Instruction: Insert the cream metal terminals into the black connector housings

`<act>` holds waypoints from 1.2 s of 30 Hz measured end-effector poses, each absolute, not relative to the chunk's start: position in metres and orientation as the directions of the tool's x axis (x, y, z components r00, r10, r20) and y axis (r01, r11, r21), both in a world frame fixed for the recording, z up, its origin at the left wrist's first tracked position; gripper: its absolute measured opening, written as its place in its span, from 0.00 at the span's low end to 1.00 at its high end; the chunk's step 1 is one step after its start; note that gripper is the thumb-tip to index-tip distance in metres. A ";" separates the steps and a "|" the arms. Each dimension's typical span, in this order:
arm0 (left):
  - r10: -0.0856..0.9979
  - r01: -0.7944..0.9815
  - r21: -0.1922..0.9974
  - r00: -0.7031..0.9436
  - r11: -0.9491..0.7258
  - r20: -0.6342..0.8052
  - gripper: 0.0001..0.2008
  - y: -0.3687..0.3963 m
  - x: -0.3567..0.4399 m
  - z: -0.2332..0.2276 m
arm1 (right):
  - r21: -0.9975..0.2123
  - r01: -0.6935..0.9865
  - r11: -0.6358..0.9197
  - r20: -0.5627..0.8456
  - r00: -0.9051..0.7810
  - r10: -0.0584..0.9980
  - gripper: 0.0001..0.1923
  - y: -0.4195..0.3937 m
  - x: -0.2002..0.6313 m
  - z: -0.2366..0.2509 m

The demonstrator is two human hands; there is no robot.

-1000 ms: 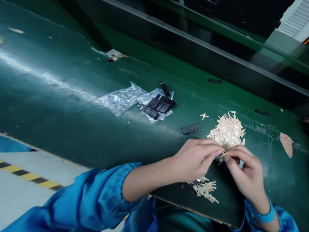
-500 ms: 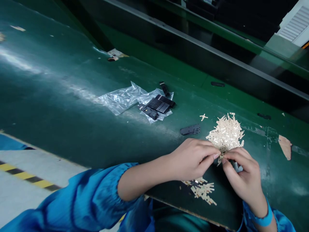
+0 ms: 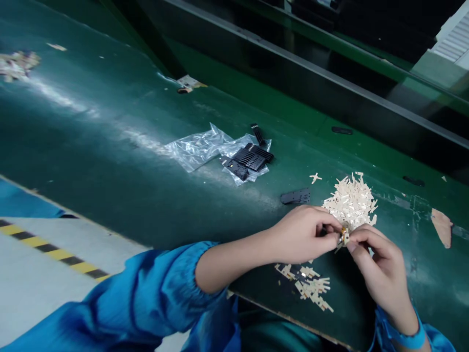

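My left hand (image 3: 311, 233) and my right hand (image 3: 379, 261) meet fingertip to fingertip at the near side of a heap of small cream-coloured flat pieces (image 3: 350, 200). Between them is a small cream piece (image 3: 345, 237) with a shiny metallic or orange part, pinched by the thumb and fingers of both hands. Its exact shape is partly hidden by the fingers. Below my left hand, nearer the table's front edge, lies a looser spread of similar cream pieces (image 3: 311, 288).
Black slotted parts (image 3: 252, 156) lie on a clear plastic bag (image 3: 198, 146) left of the heap. A dark flat part (image 3: 295, 196) sits between them and the heap. A brown paper scrap (image 3: 442, 228) lies right on the green table (image 3: 120, 195). Another pile (image 3: 16, 66) is far left.
The view has shifted slightly, so everything on the table appears further right. My fingers have moved a little apart, and more of the small piece with its shiny part shows between them.
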State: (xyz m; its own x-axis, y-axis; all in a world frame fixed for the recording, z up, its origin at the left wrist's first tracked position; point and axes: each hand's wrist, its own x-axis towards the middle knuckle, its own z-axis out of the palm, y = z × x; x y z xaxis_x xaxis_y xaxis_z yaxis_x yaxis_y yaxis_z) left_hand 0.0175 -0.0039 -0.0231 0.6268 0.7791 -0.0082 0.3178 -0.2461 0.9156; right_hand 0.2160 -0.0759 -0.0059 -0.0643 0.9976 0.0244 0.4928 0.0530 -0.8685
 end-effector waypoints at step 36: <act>0.799 0.201 0.874 0.530 -0.443 0.284 0.08 -0.013 0.019 -0.020 | -0.714 0.672 0.195 0.236 -0.032 0.971 0.05 -0.082 0.205 -0.013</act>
